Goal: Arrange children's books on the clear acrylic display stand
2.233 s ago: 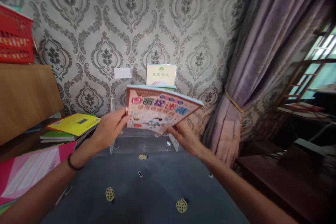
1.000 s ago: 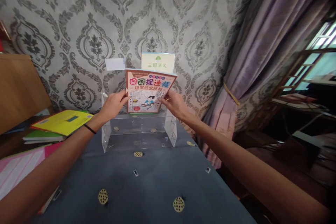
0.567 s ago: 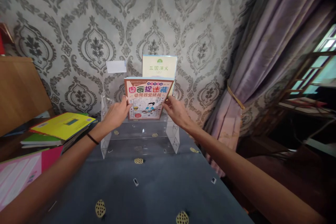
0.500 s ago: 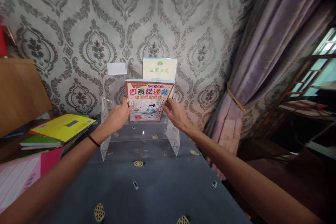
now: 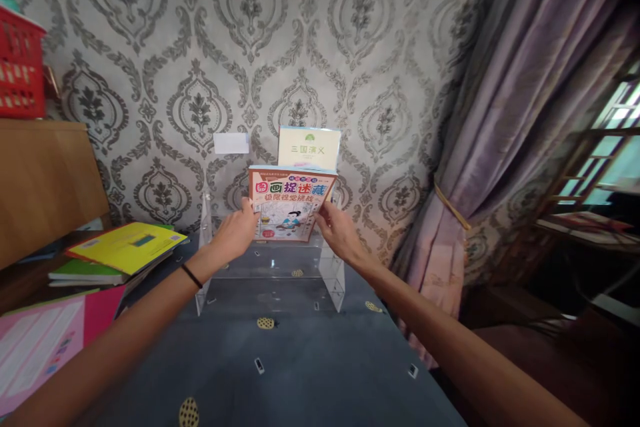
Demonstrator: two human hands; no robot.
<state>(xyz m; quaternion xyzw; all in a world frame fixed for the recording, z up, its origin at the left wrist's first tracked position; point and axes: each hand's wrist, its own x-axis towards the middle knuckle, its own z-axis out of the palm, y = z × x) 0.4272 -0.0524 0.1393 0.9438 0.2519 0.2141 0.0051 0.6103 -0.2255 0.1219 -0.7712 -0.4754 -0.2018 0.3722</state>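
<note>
Both hands hold a brown-bordered picture book [image 5: 287,210] upright by its side edges, its cover with colourful Chinese characters facing me. My left hand [image 5: 241,225] is closed on the left edge, and my right hand [image 5: 337,227] pinches the right edge. The book is at a clear acrylic stand [image 5: 333,277] with stepped tiers; whether its bottom edge rests on a tier I cannot tell. Behind it a pale yellow book [image 5: 309,145] with green characters stands upright, its lower part hidden.
At left lie a yellow book [image 5: 127,247], a green book [image 5: 87,273] and a pink book [image 5: 45,340]. A wooden box-like piece [image 5: 47,187] and a red basket [image 5: 20,67] stand beyond. The dark tablecloth [image 5: 300,380] spreads in front; a curtain [image 5: 495,113] hangs at right.
The whole scene sits slightly lower and to the right as the camera view shifts, with more of the red basket showing. Both hands keep their hold on the picture book.
</note>
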